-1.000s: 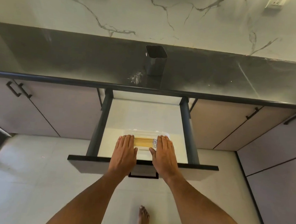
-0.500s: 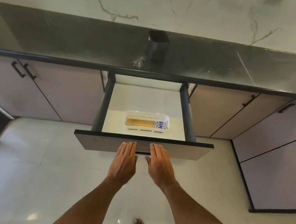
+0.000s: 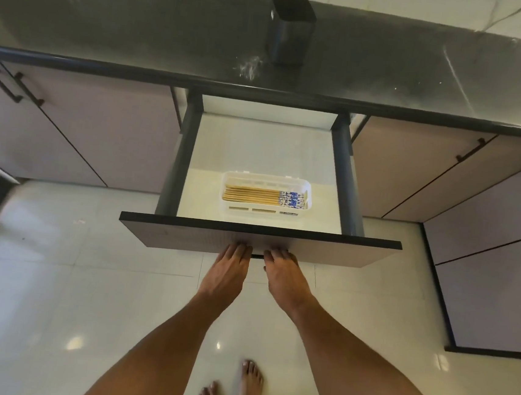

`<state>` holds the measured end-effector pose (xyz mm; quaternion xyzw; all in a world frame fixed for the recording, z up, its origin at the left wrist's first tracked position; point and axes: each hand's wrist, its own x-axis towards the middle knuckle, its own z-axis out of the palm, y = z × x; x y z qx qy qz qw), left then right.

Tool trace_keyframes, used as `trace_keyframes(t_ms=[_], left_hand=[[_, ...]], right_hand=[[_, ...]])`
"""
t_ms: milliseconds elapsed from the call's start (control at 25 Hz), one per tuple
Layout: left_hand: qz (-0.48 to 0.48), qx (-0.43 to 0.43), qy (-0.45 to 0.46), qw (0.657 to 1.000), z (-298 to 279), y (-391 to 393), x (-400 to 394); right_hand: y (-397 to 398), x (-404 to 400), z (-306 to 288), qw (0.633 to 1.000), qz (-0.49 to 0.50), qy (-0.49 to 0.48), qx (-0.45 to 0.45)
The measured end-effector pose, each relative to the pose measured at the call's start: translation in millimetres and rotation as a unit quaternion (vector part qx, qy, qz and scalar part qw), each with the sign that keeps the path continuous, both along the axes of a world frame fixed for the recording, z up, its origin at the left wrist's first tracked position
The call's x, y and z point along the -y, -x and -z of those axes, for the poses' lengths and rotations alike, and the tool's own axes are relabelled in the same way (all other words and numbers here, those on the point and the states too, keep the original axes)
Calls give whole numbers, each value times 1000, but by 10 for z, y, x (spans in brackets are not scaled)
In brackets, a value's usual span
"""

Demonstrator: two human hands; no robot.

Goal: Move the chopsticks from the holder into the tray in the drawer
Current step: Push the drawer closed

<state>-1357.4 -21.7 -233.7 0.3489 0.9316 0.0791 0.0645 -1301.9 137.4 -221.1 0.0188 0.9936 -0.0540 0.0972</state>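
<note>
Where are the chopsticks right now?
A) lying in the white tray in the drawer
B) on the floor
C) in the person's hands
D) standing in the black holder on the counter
A: the chopsticks lie side by side in the white tray inside the open drawer.

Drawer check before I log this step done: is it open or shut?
Open. The drawer is pulled out; the tray holding chopsticks shows inside. Both hands touch its front.
</note>
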Motion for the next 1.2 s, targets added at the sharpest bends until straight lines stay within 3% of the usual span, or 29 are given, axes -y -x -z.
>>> trace_keyframes(t_ms=[200,440,720,1200], left_hand=[[80,46,22,996,137,125,-111],[26,91,44,995,207,328,-365],[6,46,61,997,198,797,-660],[-17,-11,16,1000,323,2015,-1193]], right_hand=[[219,-9,108,995,3,-81,61],[446,-36,181,993,9,-87,75],[931,-250,224,997,19,-63,40],[2193,-727,266,998,35,-36,-32]])
